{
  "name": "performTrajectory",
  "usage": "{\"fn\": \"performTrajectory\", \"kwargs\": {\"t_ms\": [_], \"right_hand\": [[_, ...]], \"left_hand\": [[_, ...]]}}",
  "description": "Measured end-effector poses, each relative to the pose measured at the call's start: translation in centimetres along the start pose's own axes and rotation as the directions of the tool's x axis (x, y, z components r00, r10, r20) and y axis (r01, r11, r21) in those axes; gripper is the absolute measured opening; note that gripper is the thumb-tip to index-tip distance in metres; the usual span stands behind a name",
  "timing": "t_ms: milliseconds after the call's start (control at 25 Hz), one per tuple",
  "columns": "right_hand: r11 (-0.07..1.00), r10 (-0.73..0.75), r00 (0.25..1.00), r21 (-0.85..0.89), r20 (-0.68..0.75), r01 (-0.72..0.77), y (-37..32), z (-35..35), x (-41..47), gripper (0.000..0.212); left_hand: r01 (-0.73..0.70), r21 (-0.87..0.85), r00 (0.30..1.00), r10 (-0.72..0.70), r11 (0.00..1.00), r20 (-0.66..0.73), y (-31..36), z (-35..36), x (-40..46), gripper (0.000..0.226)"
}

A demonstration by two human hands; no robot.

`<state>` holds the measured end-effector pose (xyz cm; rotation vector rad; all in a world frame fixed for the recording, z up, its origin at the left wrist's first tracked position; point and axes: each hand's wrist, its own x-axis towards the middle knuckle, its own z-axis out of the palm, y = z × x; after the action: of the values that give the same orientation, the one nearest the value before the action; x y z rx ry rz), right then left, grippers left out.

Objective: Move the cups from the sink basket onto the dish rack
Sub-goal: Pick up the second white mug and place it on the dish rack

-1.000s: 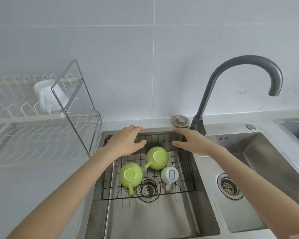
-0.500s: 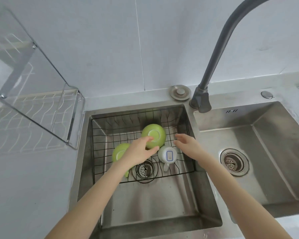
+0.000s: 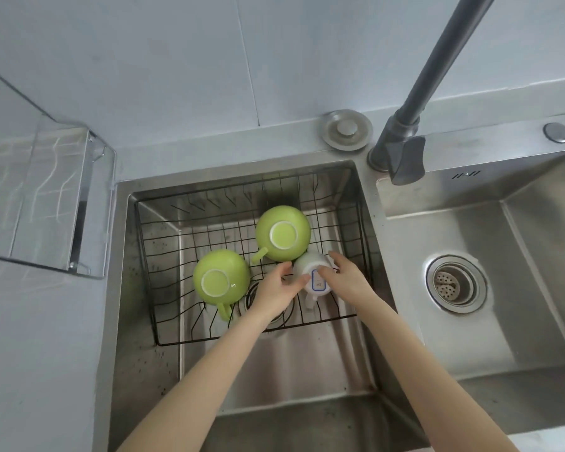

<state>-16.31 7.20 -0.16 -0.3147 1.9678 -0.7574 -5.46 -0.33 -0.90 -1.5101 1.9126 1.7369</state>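
My left hand (image 3: 276,288) and right hand (image 3: 343,278) cup the upside-down white cup (image 3: 313,272) near the basket's (image 3: 144,243) front right corner; it looks light, smooth, maybe wet, so I hold its sides.

Three cups (image 3: 282,233) in sink basket (image 3: 163,334)

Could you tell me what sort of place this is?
Most likely a home kitchen, at the sink: a steel double sink with a dark faucet, a wire sink basket holding upturned cups, and a dish rack on the counter.
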Motion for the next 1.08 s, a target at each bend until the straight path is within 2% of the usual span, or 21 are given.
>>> {"fn": "performTrajectory", "kwargs": {"t_ms": [120, 360, 560, 680, 920, 1080], "right_hand": [[1.0, 0.018, 1.0, 0.014, 0.02, -0.018, 0.6, 0.6, 0.6, 0.044], [0.999, 0.0, 1.0, 0.036, -0.002, 0.0, 1.4, 1.0, 1.2, 0.052], [0.995, -0.003, 1.0, 0.095, -0.029, 0.005, 1.3, 1.0, 0.4, 0.052], [0.997, -0.02, 0.998, 0.071, -0.058, 0.025, 0.9, 0.9, -0.4, 0.05], [0.997, -0.06, 0.994, -0.049, -0.095, 0.055, -0.2, 0.1, -2.9, 0.048], [0.993, -0.088, 0.992, -0.087, -0.095, 0.079, -0.8, -0.2, -4.9, 0.049]], "left_hand": [[-0.005, 0.018, 1.0, 0.005, 1.0, 0.003, -0.6, 0.6, 1.2, 0.058], [-0.011, -0.02, 0.999, 0.012, 1.0, 0.051, -1.3, 0.7, 2.2, 0.041], [-0.064, -0.016, 0.997, 0.065, 0.998, 0.041, -1.2, 1.1, 1.3, 0.04], [-0.074, -0.028, 0.997, 0.075, 0.997, 0.026, -1.2, 0.9, 0.8, 0.04], [0.001, -0.263, 0.998, 0.014, 0.965, 0.054, -0.6, -0.2, -1.8, 0.04], [0.0, -0.348, 0.999, 0.018, 0.938, 0.049, -0.3, -1.3, -3.9, 0.033]]}}
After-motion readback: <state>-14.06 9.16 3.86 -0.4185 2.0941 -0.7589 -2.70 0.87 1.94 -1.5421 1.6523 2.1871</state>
